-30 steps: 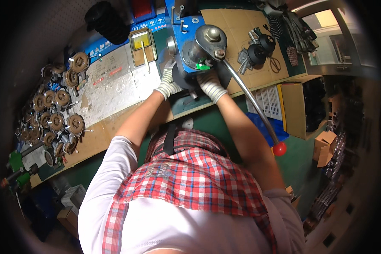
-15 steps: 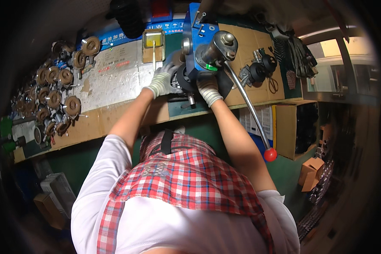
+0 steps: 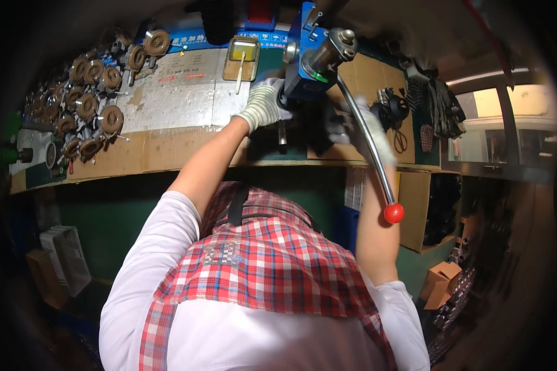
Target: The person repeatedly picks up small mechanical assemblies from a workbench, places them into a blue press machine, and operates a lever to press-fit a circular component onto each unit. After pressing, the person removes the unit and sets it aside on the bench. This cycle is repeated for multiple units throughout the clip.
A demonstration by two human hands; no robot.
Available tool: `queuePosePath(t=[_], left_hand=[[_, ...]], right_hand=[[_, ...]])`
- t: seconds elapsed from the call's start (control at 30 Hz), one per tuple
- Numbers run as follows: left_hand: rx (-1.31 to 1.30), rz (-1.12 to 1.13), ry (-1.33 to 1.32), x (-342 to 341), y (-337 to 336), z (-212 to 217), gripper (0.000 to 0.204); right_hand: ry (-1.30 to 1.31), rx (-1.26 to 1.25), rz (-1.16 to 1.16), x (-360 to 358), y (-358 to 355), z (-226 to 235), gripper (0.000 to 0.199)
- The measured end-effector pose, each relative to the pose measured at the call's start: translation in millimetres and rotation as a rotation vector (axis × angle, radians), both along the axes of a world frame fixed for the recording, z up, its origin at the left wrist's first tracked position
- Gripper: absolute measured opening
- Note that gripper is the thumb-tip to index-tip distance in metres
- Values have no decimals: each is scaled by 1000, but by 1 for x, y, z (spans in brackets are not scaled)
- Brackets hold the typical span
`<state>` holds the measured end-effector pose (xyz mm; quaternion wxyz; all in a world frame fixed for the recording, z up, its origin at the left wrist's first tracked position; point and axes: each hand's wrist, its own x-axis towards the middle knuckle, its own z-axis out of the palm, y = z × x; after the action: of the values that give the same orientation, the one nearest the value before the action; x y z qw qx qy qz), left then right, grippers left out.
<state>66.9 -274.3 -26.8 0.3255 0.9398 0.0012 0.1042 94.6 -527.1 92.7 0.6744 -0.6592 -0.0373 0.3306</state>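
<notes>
A blue lever press (image 3: 311, 77) stands on the bench, with a long chrome lever (image 3: 370, 139) ending in a red ball knob (image 3: 393, 213). My left hand (image 3: 264, 105), in a striped pale glove, is curled at the lower left of the press against a dark part in shadow. Its fingertips are partly hidden there. A short metal stub (image 3: 283, 133) sticks out toward me below it. My gloved right hand (image 3: 375, 133) is smeared by motion behind the lever, right of the press, beside a dark shape; its fingers cannot be made out.
Brown round-topped metal assemblies (image 3: 86, 105) crowd the bench's left. A tray of yellow grease (image 3: 244, 52) with a brush (image 3: 241, 73) lies left of the press. Scissors (image 3: 400, 143), black-and-metal parts (image 3: 393, 108) and dark gloves (image 3: 442, 111) are at right. An open carton (image 3: 410, 207) stands below.
My right hand has come out from under the press and moved right, behind the lever. My left hand has closed in against the press. The whole view has shifted slightly.
</notes>
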Motion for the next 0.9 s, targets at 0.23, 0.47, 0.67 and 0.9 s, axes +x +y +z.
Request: queuePosePath(t=[0.23, 0.47, 0.67, 0.9], left_hand=[[3, 4, 64, -8, 1, 6, 85], [-11, -54, 118, 3, 0, 5, 85], [-22, -43, 24, 0, 7, -5, 84], [-60, -81, 62, 3, 4, 3, 81]], right_hand=[[-676, -1275, 440, -105, -34, 94, 56], [-832, -1312, 108, -109, -29, -71, 33], [-808, -1243, 54, -111, -26, -69, 37], [-638, -1197, -10, -96, -22, -95, 33]])
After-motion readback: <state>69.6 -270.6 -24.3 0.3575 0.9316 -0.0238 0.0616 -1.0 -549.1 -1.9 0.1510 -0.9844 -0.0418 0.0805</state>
